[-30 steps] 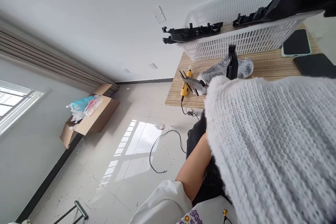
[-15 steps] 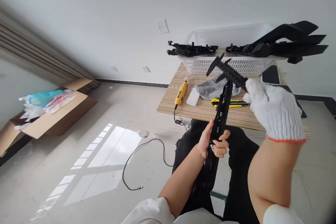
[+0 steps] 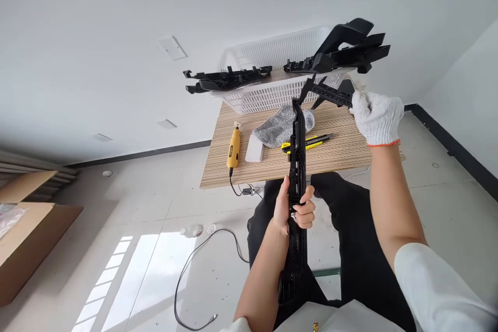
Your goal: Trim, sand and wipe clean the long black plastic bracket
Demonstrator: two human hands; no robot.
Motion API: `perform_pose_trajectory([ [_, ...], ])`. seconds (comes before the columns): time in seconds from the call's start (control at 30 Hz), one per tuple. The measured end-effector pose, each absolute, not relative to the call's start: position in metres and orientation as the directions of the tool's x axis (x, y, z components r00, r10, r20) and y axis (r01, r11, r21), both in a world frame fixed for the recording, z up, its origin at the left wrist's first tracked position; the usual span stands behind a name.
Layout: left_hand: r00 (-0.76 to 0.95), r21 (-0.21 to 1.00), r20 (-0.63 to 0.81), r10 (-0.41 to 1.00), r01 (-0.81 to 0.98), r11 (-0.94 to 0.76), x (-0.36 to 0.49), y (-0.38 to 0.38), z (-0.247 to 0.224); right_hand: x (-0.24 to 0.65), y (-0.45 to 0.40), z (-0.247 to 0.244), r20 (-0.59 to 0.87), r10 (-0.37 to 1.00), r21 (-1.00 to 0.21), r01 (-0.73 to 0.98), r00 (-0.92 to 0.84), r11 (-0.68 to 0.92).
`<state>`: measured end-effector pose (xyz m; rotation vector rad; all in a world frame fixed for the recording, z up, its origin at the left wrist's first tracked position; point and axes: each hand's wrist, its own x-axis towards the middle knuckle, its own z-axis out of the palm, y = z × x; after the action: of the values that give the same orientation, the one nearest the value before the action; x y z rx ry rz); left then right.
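Observation:
My bare left hand (image 3: 293, 206) is closed around a long black plastic trim piece (image 3: 299, 140), held lengthwise over my lap with its far end above the table. In a white knit glove with an orange cuff, my right hand (image 3: 375, 116) grips a black vernier caliper (image 3: 330, 94). The caliper's jaws point left, close to the far tip of the trim piece; whether they touch it I cannot tell. Beneath the trim piece lie a grey cloth (image 3: 274, 127) and a yellow utility knife (image 3: 317, 141), both partly covered by it.
A white plastic basket (image 3: 268, 97) holding several black plastic parts (image 3: 233, 79) stands at the table's back. A yellow rotary tool (image 3: 234, 148) and a white block (image 3: 254, 148) lie on the wooden table (image 3: 213, 171). A black cable (image 3: 182, 275) and a cardboard box (image 3: 35, 249) are on the floor.
My view has turned to the right, so the table sits further left. The trim piece stands straighter, and the caliper has swung flatter, its jaws now by the piece's far tip.

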<state>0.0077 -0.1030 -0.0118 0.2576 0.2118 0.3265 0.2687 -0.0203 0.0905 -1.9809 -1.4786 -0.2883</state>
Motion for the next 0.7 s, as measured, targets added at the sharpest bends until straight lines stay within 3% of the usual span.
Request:
perform_pose_trajectory([
  [0.13,0.936,0.290,-0.144,0.320,-0.270,0.918,0.010,-0.103,-0.011,0.279,-0.011,0.098,0.580,0.768,-0.158,0.963,0.271,-0.220],
  [0.4,0.964,0.287,-0.021,0.264,-0.247,0.925,0.017,-0.108,-0.007,0.279,-0.016,0.130,0.531,0.843,0.074,0.985,0.091,-0.153],
  [0.7,0.973,0.282,0.049,0.227,-0.231,0.931,0.018,-0.114,-0.012,0.281,-0.036,0.137,0.499,0.866,0.213,0.972,-0.023,-0.097],
])
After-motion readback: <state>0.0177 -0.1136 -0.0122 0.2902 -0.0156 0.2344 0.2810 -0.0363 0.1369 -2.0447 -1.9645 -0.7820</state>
